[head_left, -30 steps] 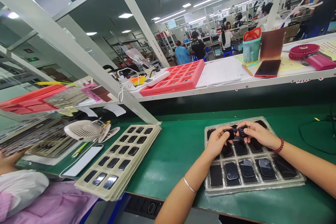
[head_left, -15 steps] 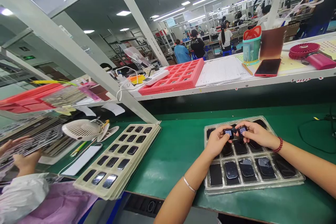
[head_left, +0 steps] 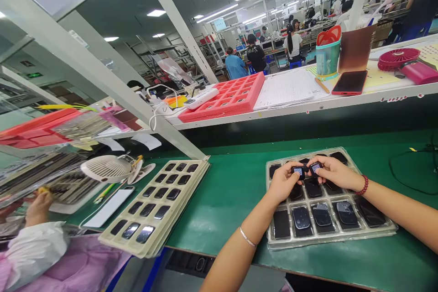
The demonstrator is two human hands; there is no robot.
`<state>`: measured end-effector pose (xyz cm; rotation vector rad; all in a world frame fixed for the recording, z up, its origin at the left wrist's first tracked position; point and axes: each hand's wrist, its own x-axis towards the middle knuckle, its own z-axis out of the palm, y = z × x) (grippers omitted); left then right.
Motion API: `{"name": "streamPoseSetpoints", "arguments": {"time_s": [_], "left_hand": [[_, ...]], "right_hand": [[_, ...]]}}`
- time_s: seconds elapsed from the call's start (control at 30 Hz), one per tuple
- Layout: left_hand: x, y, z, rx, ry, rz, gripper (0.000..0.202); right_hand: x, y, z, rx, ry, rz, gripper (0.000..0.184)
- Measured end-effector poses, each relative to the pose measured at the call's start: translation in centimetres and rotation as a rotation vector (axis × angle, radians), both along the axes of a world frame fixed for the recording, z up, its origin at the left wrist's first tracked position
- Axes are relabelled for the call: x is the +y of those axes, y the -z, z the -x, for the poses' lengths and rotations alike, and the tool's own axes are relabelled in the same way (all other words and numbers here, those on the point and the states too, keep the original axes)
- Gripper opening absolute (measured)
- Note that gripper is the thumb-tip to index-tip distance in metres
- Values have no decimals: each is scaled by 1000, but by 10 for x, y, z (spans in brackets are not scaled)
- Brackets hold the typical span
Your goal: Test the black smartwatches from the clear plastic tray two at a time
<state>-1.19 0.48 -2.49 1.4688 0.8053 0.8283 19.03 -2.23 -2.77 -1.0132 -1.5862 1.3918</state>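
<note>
My left hand is closed on a small black smartwatch, its lit screen showing a QR-like code. My right hand grips a second smartwatch with a similar lit code. The two are held side by side, almost touching, over the far half of a clear plastic tray. Dark watch faces sit in the tray's pockets, among them one watch face in the near row. My hands and wrists cover part of the far rows.
A stack of cream trays with dark watch screens stands left on the green bench. Further left are a white fan and a co-worker's hand. The shelf above holds a red foam tray and a phone.
Both hands keep nearly the same pose with the two smartwatches. The view has shifted slightly. At the left, the co-worker's hands have changed position.
</note>
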Motion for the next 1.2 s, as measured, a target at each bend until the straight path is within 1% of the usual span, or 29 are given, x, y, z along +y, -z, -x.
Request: {"name": "streamPoseSetpoints", "arguments": {"time_s": [0.1, 0.4, 0.57, 0.77, 0.87, 0.93, 0.97, 1.03, 1.13, 1.2], "left_hand": [[0, 0, 0, -4, -4, 7, 27], [0, 1, -1, -9, 0, -2, 26], [1, 4, 1, 0, 12, 1, 30], [2, 6, 2, -7, 27, -6, 30], [2, 7, 2, -40, 13, -32, 29], [2, 8, 1, -33, -15, -67, 35], [2, 8, 1, -20, -27, -82, 37], [2, 9, 1, 10, -32, -96, 35], [2, 7, 1, 19, -19, -78, 26], [1, 6, 1, 16, -20, -49, 28]], "right_hand": [[0, -1, 0, -1, -10, 5, 31], [0, 0, 0, -33, 5, 0, 26], [-1, -1, 0, -45, 6, -13, 27], [0, 0, -1, -6, 5, 9, 31], [-2, -3, 0, -54, 37, -91, 23], [-3, -4, 1, -65, 44, -152, 31], [-3, -4, 1, -57, 36, -146, 36], [-3, -4, 1, -25, 19, -75, 39], [-1, -2, 0, 1, 29, 9, 34], [-1, -2, 0, -27, 50, -1, 30]]}}
